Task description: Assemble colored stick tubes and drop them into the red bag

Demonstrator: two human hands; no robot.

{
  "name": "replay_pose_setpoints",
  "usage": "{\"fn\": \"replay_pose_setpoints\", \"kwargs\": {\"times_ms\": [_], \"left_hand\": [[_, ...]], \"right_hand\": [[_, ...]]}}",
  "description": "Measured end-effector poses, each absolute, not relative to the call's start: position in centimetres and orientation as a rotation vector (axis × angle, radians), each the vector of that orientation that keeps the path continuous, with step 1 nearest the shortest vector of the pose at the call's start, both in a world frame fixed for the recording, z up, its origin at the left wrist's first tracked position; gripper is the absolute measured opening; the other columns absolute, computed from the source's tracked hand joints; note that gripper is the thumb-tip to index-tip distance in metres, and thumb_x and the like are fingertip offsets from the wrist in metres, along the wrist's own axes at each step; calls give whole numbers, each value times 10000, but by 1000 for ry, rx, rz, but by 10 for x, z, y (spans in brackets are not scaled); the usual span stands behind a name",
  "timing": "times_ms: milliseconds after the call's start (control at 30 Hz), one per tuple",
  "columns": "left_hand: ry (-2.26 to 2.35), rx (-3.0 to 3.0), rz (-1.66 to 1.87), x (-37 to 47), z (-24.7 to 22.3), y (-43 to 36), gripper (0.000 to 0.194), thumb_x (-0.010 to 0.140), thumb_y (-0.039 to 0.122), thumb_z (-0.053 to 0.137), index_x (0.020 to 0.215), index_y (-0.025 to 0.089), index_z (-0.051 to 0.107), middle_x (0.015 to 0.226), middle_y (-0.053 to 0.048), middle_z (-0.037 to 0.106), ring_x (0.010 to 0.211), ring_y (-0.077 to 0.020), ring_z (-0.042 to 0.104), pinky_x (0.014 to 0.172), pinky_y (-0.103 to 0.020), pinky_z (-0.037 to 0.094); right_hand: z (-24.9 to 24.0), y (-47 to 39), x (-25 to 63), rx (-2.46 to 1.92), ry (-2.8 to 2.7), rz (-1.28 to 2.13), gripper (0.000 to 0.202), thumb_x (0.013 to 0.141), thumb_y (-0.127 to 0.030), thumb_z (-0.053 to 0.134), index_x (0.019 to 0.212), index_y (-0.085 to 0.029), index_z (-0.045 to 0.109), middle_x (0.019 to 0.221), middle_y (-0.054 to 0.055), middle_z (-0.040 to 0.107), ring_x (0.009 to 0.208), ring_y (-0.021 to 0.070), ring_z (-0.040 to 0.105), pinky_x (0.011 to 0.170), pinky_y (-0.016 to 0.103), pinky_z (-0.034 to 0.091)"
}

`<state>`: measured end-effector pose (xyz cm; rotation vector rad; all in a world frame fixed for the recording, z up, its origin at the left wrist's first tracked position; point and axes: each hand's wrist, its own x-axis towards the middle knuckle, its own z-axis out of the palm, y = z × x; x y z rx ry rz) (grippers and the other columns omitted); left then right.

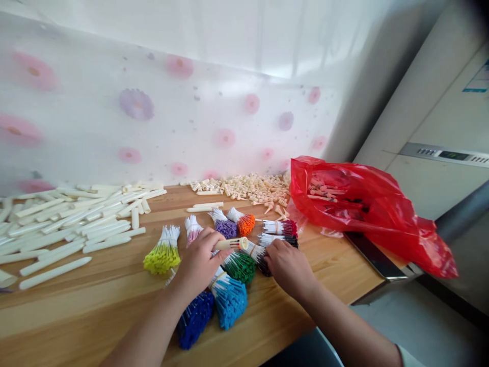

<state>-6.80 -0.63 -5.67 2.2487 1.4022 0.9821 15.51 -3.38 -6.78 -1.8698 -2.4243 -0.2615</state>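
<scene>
Left hand (202,262) grips a seemingly part-filled pen core (234,244) above refill bundles (241,267); right hand (288,265) curls at dark refills (263,264), grip unclear. Filled-looking cores (324,194) occupy a red bag (393,204); a pale pile (254,188) remains.

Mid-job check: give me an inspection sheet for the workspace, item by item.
Surface: wooden table, grain visible.
Job's things: cream barrel, coloured stick bundles, pale tubes spread at left, small cream parts heaped at back.
Clutter: red plastic bag at right, dark flat object partly beneath it.
Hands: left hand grips the cream barrel; right hand is at a dark-ended bundle, its hold hidden.
Cables: nothing seen.
Surroundings: flower-patterned sheet behind, pale appliance at right.
</scene>
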Motion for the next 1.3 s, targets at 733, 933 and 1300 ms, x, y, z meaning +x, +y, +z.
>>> {"fn": "replay_pose_setpoints", "kwargs": {"times_ms": [733, 933, 1300], "left_hand": [[1400, 2251, 979, -69, -56, -7, 121, 824, 270, 588, 740, 193, 547, 785, 11, 500, 748, -164, 504, 686, -273, 372], [1380, 2273, 988, -70, -56, -6, 134, 831, 296, 571, 745, 196, 553, 784, 4, 505, 745, -165, 509, 685, -275, 384], [1375, 2237, 1056, -71, -56, -5, 74, 797, 239, 575, 737, 197, 582, 740, 8, 530, 717, -162, 510, 647, -260, 375]], "right_hand": [[-81, -30, 177, -1727, -1921, 450, 130, 753, -168, 488, 653, -176, 571, 820, 60, 700, 733, 169, 647, 655, 234, 440], [-97, -28, 183, -1552, -1527, 799, 206, 762, -347, 454, 631, -192, 491, 827, 103, 713, 620, 170, 654, 569, 264, 506], [-89, -27, 185, -1530, -1475, 694, 215, 800, -398, 469, 732, -195, 496, 938, 110, 696, 671, 189, 684, 515, 274, 508]]}}
